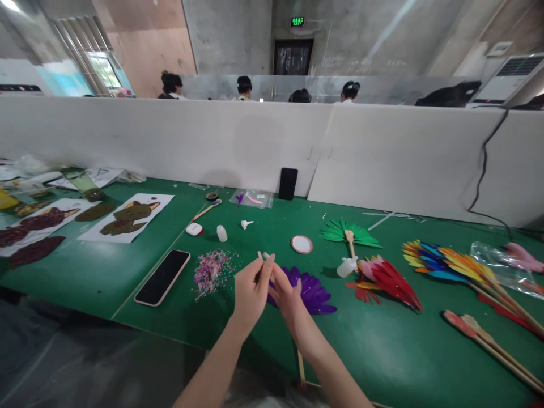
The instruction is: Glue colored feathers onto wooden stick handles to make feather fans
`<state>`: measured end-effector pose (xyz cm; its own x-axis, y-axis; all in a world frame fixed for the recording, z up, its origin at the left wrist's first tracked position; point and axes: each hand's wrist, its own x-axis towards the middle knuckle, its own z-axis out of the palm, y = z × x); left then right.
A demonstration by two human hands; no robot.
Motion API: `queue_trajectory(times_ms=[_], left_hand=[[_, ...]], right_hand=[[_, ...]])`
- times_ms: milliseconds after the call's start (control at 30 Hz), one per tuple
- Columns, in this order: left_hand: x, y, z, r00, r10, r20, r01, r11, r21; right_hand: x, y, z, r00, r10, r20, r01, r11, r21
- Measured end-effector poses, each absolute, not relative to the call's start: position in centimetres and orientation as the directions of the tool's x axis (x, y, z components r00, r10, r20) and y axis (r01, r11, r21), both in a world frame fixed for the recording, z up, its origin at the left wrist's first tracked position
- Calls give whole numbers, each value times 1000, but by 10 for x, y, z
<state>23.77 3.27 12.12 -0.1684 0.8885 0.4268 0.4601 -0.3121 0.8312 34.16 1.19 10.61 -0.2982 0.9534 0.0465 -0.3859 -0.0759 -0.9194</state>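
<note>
My left hand [250,293] and my right hand [285,294] meet at the fingertips just above the green table [382,351]. Both are raised a little and the fingers pinch together; whether a small piece sits between them is too small to tell. Right behind my right hand lies a purple feather fan [314,292], its wooden stick [301,368] running toward me under my wrist. A pile of tiny pink and mixed beads [211,272] lies left of my left hand.
A black phone [162,277] lies flat at the left. Beyond are a round white lid [301,244], a glue bottle [347,265], green [351,233], red [389,277] and multicoloured [446,263] feather fans, loose sticks [488,340], and animal pictures on paper [127,218]. Other people sit behind a white partition [212,141].
</note>
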Motion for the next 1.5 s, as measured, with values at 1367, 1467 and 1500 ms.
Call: queue_trajectory(times_ms=[1367, 1467, 1500], left_hand=[[192, 86, 65, -28, 997, 79, 978, 11, 208], [216, 98, 56, -42, 999, 1, 987, 42, 158], [222, 102, 52, -58, 998, -37, 988, 63, 141]], right_hand=[[465, -8, 66, -204, 967, -149, -86, -170, -982], [468, -9, 66, -217, 967, -130, -103, -155, -982], [469, -10, 65, -220, 967, -132, -103, -157, -982]])
